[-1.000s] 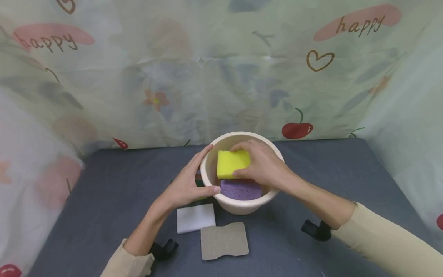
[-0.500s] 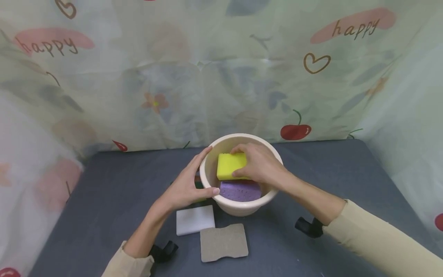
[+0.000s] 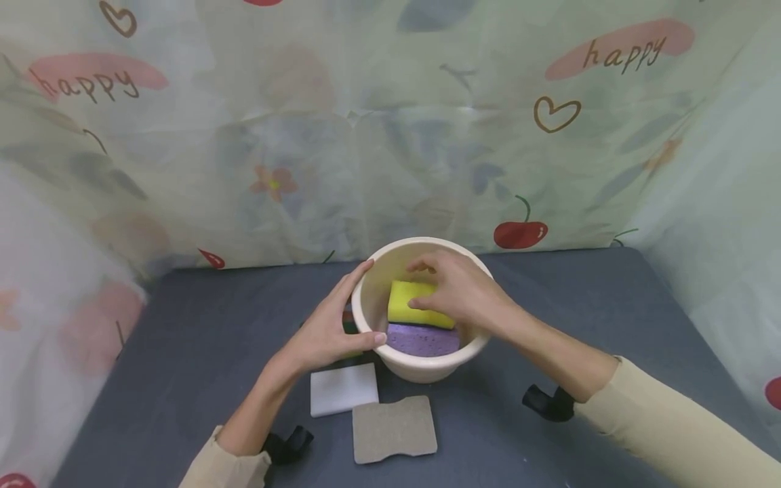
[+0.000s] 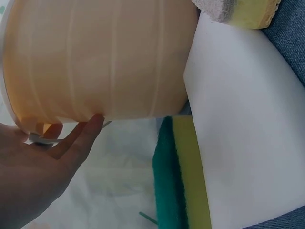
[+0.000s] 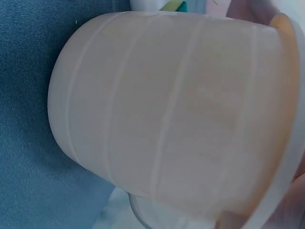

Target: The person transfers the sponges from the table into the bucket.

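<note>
A cream bucket (image 3: 427,368) stands near the middle of the dark table. My left hand (image 3: 329,325) holds its left side, thumb on the rim and fingers against the outer wall (image 4: 100,57), beside the wire handle. My right hand (image 3: 460,288) reaches inside, its thumb and fingers spread apart over a yellow sponge (image 3: 404,305). That sponge has a dark lower edge and lies behind a purple, pitted sponge (image 3: 422,341) in the bucket. In the right wrist view the bucket's wall (image 5: 157,109) hides the sponges.
In front of the bucket lie a white block (image 3: 344,390) and a grey scouring sponge (image 3: 395,430) with notched sides. A green and yellow sponge (image 4: 190,171) rests left of the bucket, partly behind my left hand. A patterned curtain (image 3: 293,135) stands behind the table.
The yellow sponge has gone lower in the bucket, and my right hand's fingers have spread and let it go. My left hand stays at the rim.
</note>
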The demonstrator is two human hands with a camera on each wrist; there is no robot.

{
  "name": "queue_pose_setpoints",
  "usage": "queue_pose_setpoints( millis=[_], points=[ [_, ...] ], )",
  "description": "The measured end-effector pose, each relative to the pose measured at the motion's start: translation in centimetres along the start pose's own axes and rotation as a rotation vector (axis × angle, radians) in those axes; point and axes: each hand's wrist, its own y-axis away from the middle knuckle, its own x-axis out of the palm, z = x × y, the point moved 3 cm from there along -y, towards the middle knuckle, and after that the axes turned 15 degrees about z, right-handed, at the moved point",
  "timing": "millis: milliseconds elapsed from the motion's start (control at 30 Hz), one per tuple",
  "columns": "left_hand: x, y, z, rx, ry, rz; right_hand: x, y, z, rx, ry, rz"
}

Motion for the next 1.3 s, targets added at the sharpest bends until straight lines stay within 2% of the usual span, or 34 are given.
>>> queue_pose_setpoints(
  millis=[167, 333, 433, 633, 933, 1133, 1300],
  points=[
    [-0.2, 0.0, 0.0, -0.011, -0.032, 0.020, -0.7, 1.0, -0.1, -0.014, -0.038, -0.015],
    [-0.6, 0.1, -0.2, 0.001, -0.118, 0.025, -1.2, 2.0, -0.4, -0.071, -0.055, -0.027],
    [-1.0, 0.4, -0.3, -0.009, -0.165, 0.014, -1.5, 2.5, -0.7, -0.121, -0.090, -0.049],
    [-2.1, 1.9, 0.2, -0.038, -0.180, -0.004, -2.3, 3.8, -1.6, -0.200, -0.142, -0.095],
    [-3.1, 4.6, 2.9, -0.128, -0.321, -0.036, -3.0, 5.7, -3.5, -0.251, -0.116, -0.169],
    [-3.5, 5.5, 5.1, -0.187, -0.335, -0.053, -3.2, 6.6, -4.9, -0.227, -0.095, -0.222],
    [-3.7, 6.2, 6.8, -0.230, -0.324, -0.040, -2.9, 7.2, -5.9, -0.210, -0.084, -0.265]
  ],
)
